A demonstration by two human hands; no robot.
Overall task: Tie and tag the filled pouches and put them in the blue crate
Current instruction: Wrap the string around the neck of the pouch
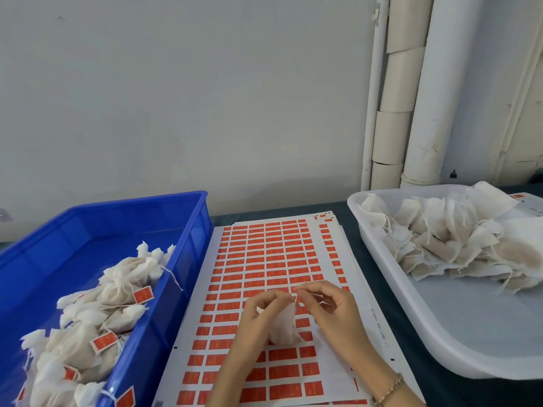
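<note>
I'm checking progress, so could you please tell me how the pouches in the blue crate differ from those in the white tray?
In the blue crate, the crate pouches are cinched shut at the neck; in the white tray, the tray pouches lie uncinched, strings loose. The crate pouches carry orange tags; the tray pouches show none. Both sets are filled, pale fabric.

Illegible print on the orange labels (pixel 255 260)

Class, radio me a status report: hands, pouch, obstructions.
Left hand grips pouch; right hand pinches its string. Pouch above tag sheet, no tag visible. Nothing blocks blue crate.
</note>
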